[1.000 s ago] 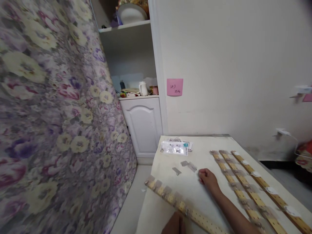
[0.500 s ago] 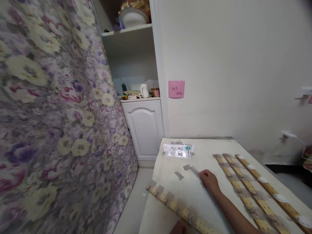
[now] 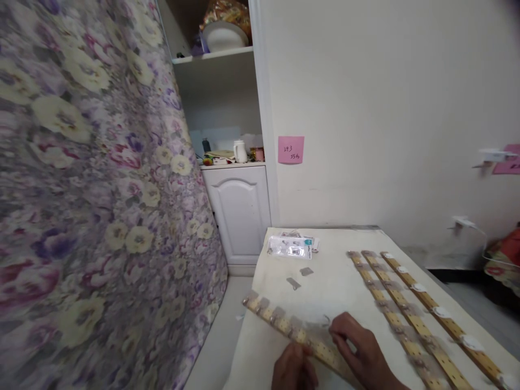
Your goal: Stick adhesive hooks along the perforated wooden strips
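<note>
My right hand is closed in a pinch on a clear adhesive hook, whose small metal hook sticks out left of the fingertips. Just below it, a perforated wooden strip lies slantwise, with several clear hooks fixed along its far part. My left hand has its fingers curled together at the near edge of this strip, fingertips against the wood. Two loose clear pieces, a flat one and one with a hook end, lie beyond the strip on the white tabletop.
Three more wooden strips lie to the right: two with clear hooks and one with white hooks. Clear blister packaging lies at the back left. A floral curtain hangs at left, beside a white cabinet. A wall stands behind.
My right hand has come back toward me with the clear hook, from beside the loose pieces to the wooden strip. My left hand has moved further into view at the strip.
</note>
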Motion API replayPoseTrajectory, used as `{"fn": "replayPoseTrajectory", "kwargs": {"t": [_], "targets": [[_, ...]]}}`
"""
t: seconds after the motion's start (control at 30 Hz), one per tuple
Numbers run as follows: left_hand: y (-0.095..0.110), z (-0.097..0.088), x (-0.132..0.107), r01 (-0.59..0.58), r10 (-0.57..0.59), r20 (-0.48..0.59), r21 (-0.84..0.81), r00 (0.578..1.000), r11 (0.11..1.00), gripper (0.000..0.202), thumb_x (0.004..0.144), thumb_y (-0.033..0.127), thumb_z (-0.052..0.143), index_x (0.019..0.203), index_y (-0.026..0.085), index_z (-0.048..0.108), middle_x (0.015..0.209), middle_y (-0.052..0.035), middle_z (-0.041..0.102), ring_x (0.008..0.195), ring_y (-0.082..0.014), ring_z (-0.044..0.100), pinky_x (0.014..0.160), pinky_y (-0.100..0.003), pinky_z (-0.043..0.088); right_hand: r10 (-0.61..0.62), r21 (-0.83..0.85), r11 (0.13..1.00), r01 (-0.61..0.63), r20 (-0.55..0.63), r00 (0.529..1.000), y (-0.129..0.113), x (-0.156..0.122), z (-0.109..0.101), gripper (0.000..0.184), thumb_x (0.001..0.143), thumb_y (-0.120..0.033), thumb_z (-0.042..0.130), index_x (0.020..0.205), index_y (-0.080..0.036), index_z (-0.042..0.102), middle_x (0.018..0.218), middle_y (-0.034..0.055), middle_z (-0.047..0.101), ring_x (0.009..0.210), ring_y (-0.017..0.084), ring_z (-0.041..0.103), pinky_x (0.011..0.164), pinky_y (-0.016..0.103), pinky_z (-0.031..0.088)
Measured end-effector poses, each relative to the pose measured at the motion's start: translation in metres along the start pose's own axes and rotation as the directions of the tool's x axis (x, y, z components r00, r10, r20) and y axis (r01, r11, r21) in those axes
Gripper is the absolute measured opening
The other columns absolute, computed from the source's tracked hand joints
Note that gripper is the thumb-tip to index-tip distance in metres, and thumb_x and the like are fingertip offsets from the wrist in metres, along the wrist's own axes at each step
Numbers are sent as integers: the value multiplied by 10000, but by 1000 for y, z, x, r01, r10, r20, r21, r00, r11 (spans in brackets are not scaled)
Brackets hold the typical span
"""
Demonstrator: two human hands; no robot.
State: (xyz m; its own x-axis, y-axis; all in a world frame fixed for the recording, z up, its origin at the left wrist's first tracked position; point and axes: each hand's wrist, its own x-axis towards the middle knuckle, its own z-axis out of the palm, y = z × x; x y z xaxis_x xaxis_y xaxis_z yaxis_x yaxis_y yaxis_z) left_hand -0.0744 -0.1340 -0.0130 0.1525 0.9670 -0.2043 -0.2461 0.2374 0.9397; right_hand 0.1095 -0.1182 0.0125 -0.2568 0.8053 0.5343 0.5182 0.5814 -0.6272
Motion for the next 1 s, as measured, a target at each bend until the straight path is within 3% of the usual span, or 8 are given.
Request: {"fn": "replayPoseTrajectory", "kwargs": {"t": [0.13,0.4,0.63,0.83,1.0], "targets": [[9,8,-8,45,-34,50,-231,998,972,469,701,640,513,693,171,513,440,22,544,320,-56,392,354,-200,171,-107,-64,991,116,125,986,-6,-18,5,194,870,-183,423,953,-251,584,861,42,611,752,137,607,646,211,485],[7,6,-7,96,-64,126,-267,990,959,316,688,450,618,637,189,447,433,46,547,279,-35,383,314,-178,146,-104,-62,992,110,90,991,-9,-32,9,212,869,-172,422,957,-271,587,839,32,618,740,134,615,632,203,497],[4,10,-8,71,-72,29,42,997,997,193,724,326,511,601,197,436,402,58,525,268,-41,374,314,-176,152,-28,-2,1000,28,120,992,-11,-42,0,202,881,-177,366,927,-261,543,848,42,589,736,146,587,629,227,481],[6,15,-12,-19,10,29,352,1000,936,150,755,295,439,632,209,435,409,78,488,319,-51,344,354,-183,205,204,129,972,-194,-66,977,-10,-32,-6,176,883,-272,367,824,-221,524,794,35,556,741,170,546,660,263,437],[-2,15,-9,-101,94,41,540,995,836,191,755,281,442,579,207,440,391,78,441,389,-70,383,427,-197,259,382,180,897,-404,144,913,-22,-12,-2,138,805,-287,501,782,-200,606,654,-17,542,602,131,485,548,221,368]]}}
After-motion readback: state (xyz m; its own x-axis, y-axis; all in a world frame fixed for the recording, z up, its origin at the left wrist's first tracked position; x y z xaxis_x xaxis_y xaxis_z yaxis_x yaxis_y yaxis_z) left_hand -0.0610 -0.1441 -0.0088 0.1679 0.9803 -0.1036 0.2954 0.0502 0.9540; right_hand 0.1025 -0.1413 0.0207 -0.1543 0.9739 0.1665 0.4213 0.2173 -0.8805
